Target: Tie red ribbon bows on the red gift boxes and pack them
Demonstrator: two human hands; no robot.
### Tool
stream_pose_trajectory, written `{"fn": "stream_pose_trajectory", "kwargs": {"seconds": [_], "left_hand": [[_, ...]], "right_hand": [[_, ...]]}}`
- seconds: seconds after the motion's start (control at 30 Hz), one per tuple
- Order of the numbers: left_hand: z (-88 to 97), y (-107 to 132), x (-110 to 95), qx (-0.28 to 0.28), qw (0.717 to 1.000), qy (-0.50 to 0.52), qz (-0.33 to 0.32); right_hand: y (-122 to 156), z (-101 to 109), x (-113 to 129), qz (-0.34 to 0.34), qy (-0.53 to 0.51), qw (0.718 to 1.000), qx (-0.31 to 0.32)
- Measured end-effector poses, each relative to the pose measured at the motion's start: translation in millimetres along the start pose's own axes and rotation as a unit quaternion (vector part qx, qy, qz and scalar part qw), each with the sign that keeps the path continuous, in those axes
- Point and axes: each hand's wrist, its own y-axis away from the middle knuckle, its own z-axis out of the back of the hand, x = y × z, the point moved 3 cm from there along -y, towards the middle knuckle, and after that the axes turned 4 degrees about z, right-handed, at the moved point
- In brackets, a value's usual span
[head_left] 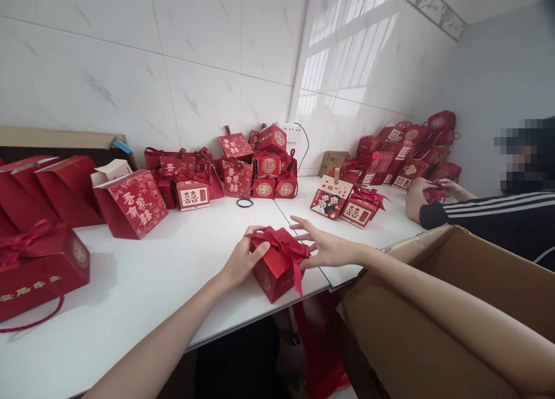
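A small red gift box (274, 270) with a red ribbon bow on top stands near the front edge of the white table (143, 283). My left hand (243, 260) grips its left side, thumb on the top edge and fingers curled round the far corner. My right hand (323, 246) is at the box's right side with fingers spread, fingertips by the bow.
Several red gift boxes and bags (260, 162) are piled along the tiled wall, with larger red bags (130, 205) at the left. A black hair tie (244, 203) lies on the table. An open cardboard carton (437, 324) stands at my right. A seated person (511, 214) handles a red box at the far right.
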Motion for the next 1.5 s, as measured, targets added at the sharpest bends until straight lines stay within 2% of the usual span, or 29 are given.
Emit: {"fn": "stream_pose_trajectory", "kwargs": {"seconds": [0.13, 0.23, 0.37, 0.47, 0.6, 0.73, 0.87, 1.07, 1.27, 1.5], "left_hand": [[1.8, 0.9, 1.9, 0.040, 0.999, 0.015, -0.011], [0.0, -3.4, 2.6, 0.047, 0.999, -0.014, 0.007], [-8.2, -20.6, -4.8, 0.056, 0.994, -0.097, 0.003], [-13.6, -36.2, -12.4, 0.066, 0.984, -0.157, -0.044], [-9.7, -43.6, -12.0, 0.015, 0.965, -0.219, -0.141], [-1.1, -37.2, -3.1, -0.027, 0.946, -0.259, -0.192], [1.7, -32.7, -3.1, -0.050, 0.917, -0.319, -0.233], [-2.2, -30.5, -4.6, -0.039, 0.903, -0.310, -0.293], [-1.1, -29.3, -6.1, -0.054, 0.891, -0.320, -0.318], [-2.1, -23.2, -18.1, -0.002, 0.887, -0.338, -0.313]], "right_hand": [[-3.8, 10.7, -13.4, -0.019, -0.006, 0.995, -0.100], [-7.6, 13.4, -20.9, -0.047, -0.048, 0.991, -0.120], [-10.5, 16.1, -24.2, -0.055, -0.092, 0.983, -0.150], [-9.4, 21.7, -23.4, -0.052, -0.142, 0.969, -0.197], [-6.0, 25.8, -19.7, -0.076, -0.230, 0.940, -0.240], [-7.0, 19.0, -17.5, -0.102, -0.202, 0.955, -0.193], [-9.8, 14.3, -22.5, -0.090, -0.134, 0.975, -0.155], [-7.9, 15.5, -25.9, -0.099, -0.113, 0.985, -0.085], [-1.1, 16.7, -21.5, -0.162, -0.080, 0.983, -0.001], [-0.6, 9.4, -18.8, -0.179, -0.110, 0.977, 0.043]]}}
